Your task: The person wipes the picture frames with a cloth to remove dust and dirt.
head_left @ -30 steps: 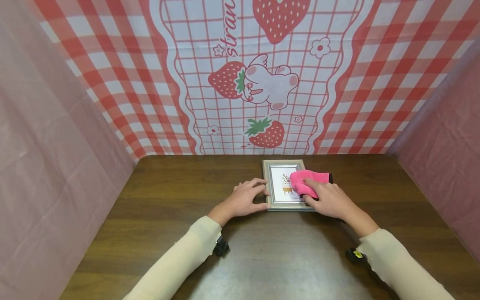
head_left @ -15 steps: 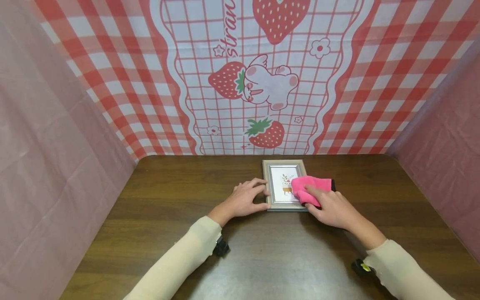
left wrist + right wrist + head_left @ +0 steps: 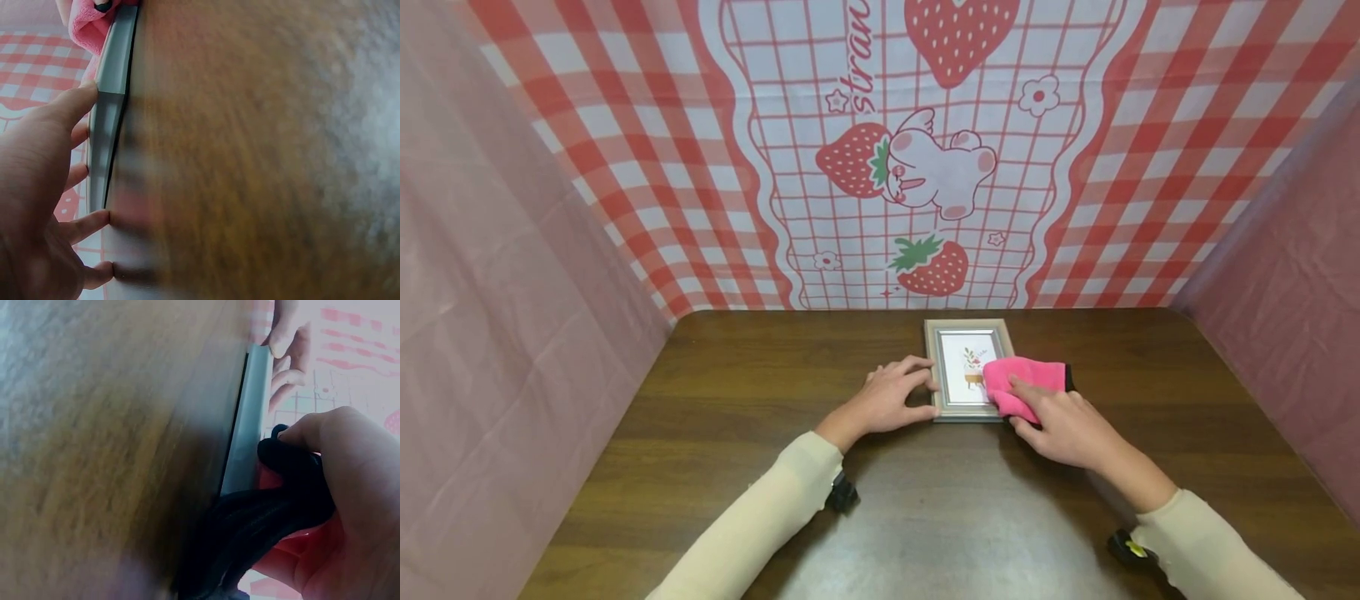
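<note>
A picture frame [image 3: 951, 410] with silvery edges lies flat on the wooden table, showing a print of a plant on a small stool. Along its left side rests my left hand [image 3: 895, 397], fingers spread. In the left wrist view, the thumb [image 3: 78, 103] touches the frame's edge [image 3: 107, 125] and two fingertips rest on the table. My right hand [image 3: 1067, 425] grips a pink cloth [image 3: 1026, 379] with dark trim, pressing it over the frame's lower right part and hiding it. The cloth's black underside [image 3: 250, 528] droops past the frame in the right wrist view.
Behind the table [image 3: 760, 375] hangs a red-and-white checked cloth [image 3: 760, 275] with strawberries and a cartoon animal. Pink curtains [image 3: 512, 292] stand at both sides. Each wrist wears a small black camera [image 3: 842, 493].
My right hand and the pink cloth have slid rightward and a little nearer, uncovering more of the print and the frame's upper right side. My left hand and the frame stay put.
</note>
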### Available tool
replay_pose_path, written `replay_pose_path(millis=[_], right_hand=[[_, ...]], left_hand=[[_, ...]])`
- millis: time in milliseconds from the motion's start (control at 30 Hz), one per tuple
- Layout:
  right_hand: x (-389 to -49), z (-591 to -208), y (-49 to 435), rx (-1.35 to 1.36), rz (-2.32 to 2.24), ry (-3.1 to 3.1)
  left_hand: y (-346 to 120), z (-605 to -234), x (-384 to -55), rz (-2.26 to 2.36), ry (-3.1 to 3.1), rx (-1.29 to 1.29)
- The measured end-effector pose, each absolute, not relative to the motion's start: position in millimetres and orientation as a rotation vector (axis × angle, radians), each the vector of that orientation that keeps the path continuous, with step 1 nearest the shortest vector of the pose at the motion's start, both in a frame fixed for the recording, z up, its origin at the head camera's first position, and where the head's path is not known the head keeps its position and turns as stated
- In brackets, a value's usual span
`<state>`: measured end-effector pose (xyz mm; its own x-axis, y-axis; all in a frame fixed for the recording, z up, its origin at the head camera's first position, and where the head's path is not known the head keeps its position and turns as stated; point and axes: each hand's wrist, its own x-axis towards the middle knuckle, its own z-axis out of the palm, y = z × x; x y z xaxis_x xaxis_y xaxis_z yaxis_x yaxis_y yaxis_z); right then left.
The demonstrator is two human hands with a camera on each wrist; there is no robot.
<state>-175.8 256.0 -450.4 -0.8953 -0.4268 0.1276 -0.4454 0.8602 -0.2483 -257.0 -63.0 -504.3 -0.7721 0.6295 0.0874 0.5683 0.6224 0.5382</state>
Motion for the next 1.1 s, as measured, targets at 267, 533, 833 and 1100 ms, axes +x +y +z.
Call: replay_pose_path(millis=[267,533,833,1100], right_hand=[[-181,-446,263,0.714,0.454,-2.935],[-191,-442,269,0.658,0.572,-2.882],[-201,-439,272,0.597,0.630,-2.852],[-210,-431,274,0.559,0.696,-2.816]], left_hand=[[-63,-514,-263,0.844,2.748,1.023],[-63,-517,-264,0.841,2.765,1.033],[-63,-513,-262,0.864,2.737,1.029],[-63,-504,-256,0.829,2.740,1.005]])
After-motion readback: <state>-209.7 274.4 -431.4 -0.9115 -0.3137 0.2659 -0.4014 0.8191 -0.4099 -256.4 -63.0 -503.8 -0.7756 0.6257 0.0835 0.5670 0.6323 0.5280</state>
